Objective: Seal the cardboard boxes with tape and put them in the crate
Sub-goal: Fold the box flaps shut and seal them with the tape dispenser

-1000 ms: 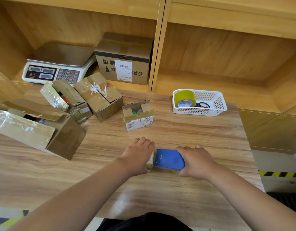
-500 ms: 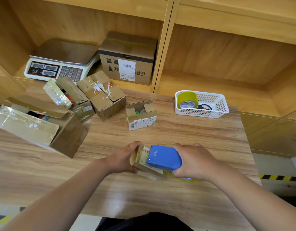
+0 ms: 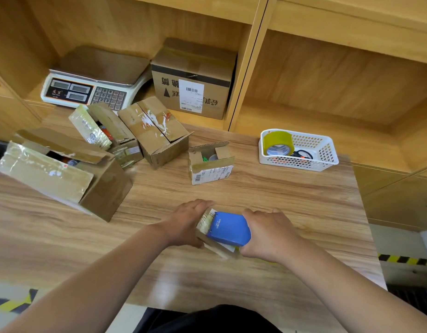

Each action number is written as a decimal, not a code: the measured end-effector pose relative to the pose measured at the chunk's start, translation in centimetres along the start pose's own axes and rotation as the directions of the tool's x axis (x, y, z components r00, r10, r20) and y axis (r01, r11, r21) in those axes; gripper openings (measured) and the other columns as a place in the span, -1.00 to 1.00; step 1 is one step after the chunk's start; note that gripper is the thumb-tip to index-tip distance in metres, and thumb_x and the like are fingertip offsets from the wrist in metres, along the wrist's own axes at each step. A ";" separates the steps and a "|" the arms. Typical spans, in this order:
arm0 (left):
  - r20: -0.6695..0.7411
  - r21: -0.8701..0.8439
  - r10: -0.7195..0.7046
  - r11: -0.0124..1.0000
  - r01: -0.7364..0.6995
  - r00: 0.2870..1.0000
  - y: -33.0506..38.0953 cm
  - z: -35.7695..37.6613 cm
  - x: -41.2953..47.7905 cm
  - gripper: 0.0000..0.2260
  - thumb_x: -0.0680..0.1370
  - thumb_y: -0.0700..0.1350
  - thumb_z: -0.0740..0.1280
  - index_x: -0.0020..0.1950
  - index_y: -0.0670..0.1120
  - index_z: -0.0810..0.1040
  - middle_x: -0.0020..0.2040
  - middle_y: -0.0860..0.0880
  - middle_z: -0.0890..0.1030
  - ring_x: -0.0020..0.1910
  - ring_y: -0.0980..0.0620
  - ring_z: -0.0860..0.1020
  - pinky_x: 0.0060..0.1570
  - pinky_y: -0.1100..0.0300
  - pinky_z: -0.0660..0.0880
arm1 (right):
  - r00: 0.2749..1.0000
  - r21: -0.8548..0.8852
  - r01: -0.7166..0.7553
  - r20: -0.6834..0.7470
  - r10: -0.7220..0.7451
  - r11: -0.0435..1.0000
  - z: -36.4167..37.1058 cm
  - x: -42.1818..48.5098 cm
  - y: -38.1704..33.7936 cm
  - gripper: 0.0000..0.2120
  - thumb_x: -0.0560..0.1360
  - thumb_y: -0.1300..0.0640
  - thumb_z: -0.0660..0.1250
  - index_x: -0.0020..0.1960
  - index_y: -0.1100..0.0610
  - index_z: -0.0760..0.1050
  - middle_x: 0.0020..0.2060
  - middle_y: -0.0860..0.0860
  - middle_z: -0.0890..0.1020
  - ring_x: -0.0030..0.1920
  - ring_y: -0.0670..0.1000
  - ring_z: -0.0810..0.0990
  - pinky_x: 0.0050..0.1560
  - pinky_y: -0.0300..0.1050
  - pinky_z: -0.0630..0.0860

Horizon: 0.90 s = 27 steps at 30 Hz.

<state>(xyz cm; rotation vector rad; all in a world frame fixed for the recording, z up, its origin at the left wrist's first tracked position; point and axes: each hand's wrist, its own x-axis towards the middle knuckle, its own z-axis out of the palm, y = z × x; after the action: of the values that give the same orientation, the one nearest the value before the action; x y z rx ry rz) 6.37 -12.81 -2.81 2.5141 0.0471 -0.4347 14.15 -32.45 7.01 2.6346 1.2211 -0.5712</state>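
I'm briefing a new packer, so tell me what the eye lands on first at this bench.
The blue tape dispenser at the near middle of the table stands out first: the right hand grips it on top of a small cardboard box that the left hand holds. Next come the opened boxes clustered at the far left, and the white basket holding a yellow tape roll at the far right.

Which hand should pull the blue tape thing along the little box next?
Right, probably. The right hand holds the blue tape dispenser, which sits on the small box. The left hand has its grip on that box's left end, steadying it, so it isn't free.
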 end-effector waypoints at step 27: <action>0.085 0.005 0.024 1.000 -0.024 0.996 -2.6 0.6 1.5 -0.17 0.17 0.04 0.61 0.36 0.06 0.30 0.25 0.10 0.40 0.25 0.10 0.35 0.23 0.21 0.30 | 0.987 0.002 -0.151 0.054 0.150 0.989 0.5 -7.8 7.0 -0.54 0.27 -0.33 0.28 0.04 -0.12 0.28 -0.21 -0.20 0.48 -0.35 -0.14 0.33 -0.02 -0.21 0.28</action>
<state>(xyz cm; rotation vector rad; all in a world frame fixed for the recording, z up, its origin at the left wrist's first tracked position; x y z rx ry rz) 7.29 -11.10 -5.13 2.4962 -0.0173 -0.5317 14.76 -42.56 9.78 2.6685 0.9962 -0.6161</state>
